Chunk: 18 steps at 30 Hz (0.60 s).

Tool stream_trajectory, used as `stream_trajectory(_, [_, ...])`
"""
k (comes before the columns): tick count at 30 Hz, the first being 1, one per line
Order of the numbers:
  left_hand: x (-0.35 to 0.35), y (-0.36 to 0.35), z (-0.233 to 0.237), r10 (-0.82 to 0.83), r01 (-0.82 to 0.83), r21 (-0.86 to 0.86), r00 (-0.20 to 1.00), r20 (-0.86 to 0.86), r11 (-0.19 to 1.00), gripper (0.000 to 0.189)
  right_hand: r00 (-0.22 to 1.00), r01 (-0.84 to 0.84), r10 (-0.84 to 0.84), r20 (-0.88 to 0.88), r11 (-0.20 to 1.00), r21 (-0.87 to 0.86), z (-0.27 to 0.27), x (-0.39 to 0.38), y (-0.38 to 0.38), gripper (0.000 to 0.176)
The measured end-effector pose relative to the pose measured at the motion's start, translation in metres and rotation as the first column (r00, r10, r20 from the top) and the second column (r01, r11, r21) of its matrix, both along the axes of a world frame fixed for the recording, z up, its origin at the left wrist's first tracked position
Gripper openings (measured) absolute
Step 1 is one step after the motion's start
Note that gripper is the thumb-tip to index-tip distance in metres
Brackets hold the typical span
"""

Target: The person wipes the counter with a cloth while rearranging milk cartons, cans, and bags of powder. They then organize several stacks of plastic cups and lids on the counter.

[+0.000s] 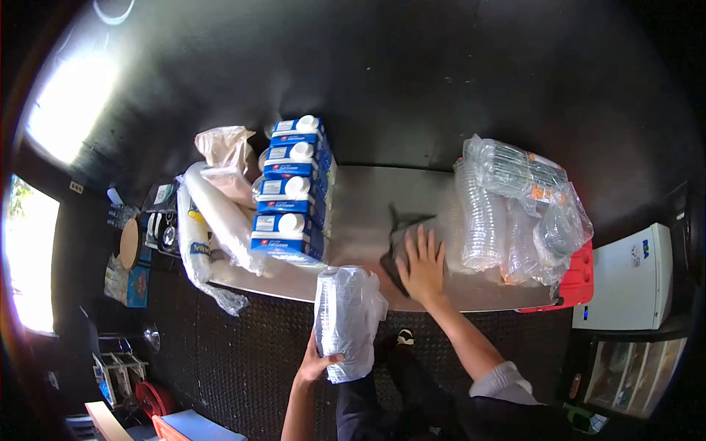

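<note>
My left hand is wrapped around the lower end of a plastic-wrapped stack of clear containers, held upright before the front edge of the steel table. Loose wrap sticks out at the stack's right side. My right hand lies over the table with its fingers spread, on a dark, cloth-like patch that shows around the fingers. To its right rest sleeves of clear plastic cups and a bagged pile of clear containers. Blue and white milk cartons with white caps stand in a row at the left.
Left of the cartons lie rolls of plastic bags and a pinkish bag. A red crate and a white fridge stand at the right. Black matting covers the floor; a blue-topped box is at lower left.
</note>
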<state>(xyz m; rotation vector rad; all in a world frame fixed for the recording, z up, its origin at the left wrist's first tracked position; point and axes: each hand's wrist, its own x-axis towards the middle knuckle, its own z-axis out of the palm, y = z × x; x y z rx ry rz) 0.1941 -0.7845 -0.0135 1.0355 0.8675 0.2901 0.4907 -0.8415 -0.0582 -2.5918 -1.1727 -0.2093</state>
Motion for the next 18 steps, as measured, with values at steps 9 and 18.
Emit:
stream_trajectory(9, [-0.063,0.017,0.003,-0.004,0.004,-0.048,1.000,0.005,0.999,0.102,0.997,-0.030,0.027,0.071,0.999,0.042,-0.009,0.003,0.069,0.049])
stream_trajectory(18, [-0.161,0.054,0.014,0.156,-0.156,-0.018,0.988,0.019,0.988,0.096,0.975,-0.190,0.203,-0.091,0.972,0.135,-0.001,-0.185,0.049,0.043])
